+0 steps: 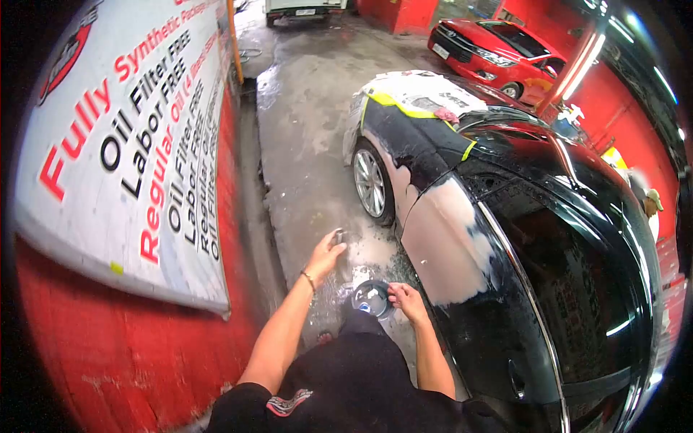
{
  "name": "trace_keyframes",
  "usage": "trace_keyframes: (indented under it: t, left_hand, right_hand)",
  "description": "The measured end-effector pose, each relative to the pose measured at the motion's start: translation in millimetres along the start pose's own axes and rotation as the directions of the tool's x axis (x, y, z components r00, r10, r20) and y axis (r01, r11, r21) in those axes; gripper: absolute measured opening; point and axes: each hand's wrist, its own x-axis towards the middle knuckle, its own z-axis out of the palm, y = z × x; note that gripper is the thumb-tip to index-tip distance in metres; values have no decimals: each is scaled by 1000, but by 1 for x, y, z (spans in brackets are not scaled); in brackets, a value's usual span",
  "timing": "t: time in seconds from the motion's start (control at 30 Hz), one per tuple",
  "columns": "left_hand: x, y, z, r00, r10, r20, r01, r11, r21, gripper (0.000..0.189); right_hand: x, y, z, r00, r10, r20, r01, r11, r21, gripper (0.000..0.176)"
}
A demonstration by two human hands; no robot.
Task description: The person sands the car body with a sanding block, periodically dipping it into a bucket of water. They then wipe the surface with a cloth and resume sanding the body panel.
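My left hand is raised over the wet floor, its fingers closed around a small dark piece whose kind I cannot make out. My right hand pinches at the right rim of a dark bucket, which hangs or stands in front of my legs with liquid inside. Right of my hands is a black car with a dull, pale sanded patch on its front door and fender. White sheeting edged with yellow-green tape covers its hood.
A red wall with a large printed banner runs along my left. The concrete floor is wet, with whitish puddles near the front wheel. Farther off are a red car, a white vehicle and a person in a cap.
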Motion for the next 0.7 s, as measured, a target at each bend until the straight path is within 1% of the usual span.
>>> trace_keyframes:
  t: [0.03,0.07,0.1,0.13,0.17,0.23,0.27,0.3,0.37,0.4,0.43,0.47,0.5,0.53,0.6,0.63,0.67,0.7]
  left_hand:
    - [5,36,22,998,-36,56,38,999,-33,64]
    - [27,41,35,995,-6,102,11,999,-49,68]
    - [22,82,55,982,-65,179,92,985,-148,67]
    - [30,97,67,957,-46,287,108,973,-204,65]
    - [41,106,77,922,-26,387,135,957,-258,64]
    - [64,113,99,836,-2,548,237,903,-358,59]
    - [76,114,110,777,24,629,282,880,-383,59]
    - [89,111,122,721,24,693,345,854,-388,56]
    - [112,103,142,683,-20,730,381,862,-333,53]
    - [123,101,146,644,-33,764,401,866,-300,55]
    - [132,98,146,596,-62,801,432,865,-255,57]
    - [142,94,143,542,-132,830,500,845,-192,59]
    - [152,90,139,526,-168,834,520,839,-159,59]
    - [163,90,134,519,-191,833,529,837,-138,59]
    - [192,94,122,513,-216,831,541,833,-118,60]
    - [201,90,117,450,-284,847,598,800,-50,60]
    - [218,85,111,415,-327,849,626,780,-6,61]
    - [239,83,99,414,-360,836,639,769,15,61]
  right_hand:
    - [4,-24,5,998,62,13,-63,986,152,53]
    - [6,-54,9,994,97,58,-110,935,336,56]
    - [6,-83,11,986,124,111,-163,847,506,59]
    - [9,-103,13,976,138,168,-216,724,655,63]
    - [17,-111,11,972,78,224,-220,649,729,70]
    - [15,-144,14,959,-117,258,-161,524,837,73]
    - [23,-139,15,959,-137,247,-165,439,883,70]
    - [30,-134,19,963,-168,211,-141,356,924,68]
    - [37,-133,29,967,-221,129,-91,172,981,65]
    - [43,-136,33,968,-230,100,-89,57,994,62]
    - [55,-138,38,968,-241,67,-74,-20,997,62]
    - [63,-139,43,970,-242,29,-54,-100,994,62]
    - [71,-141,47,970,-243,-6,-36,-170,985,62]
    - [82,-146,49,984,-180,-12,-15,-146,989,63]
    - [107,-155,57,989,-147,-15,-16,-209,978,64]
    - [118,-160,61,991,-131,13,-42,-228,973,65]
    - [126,-177,66,982,-186,-44,-12,-291,957,64]
    - [138,-178,68,987,-153,-47,-6,-329,944,62]
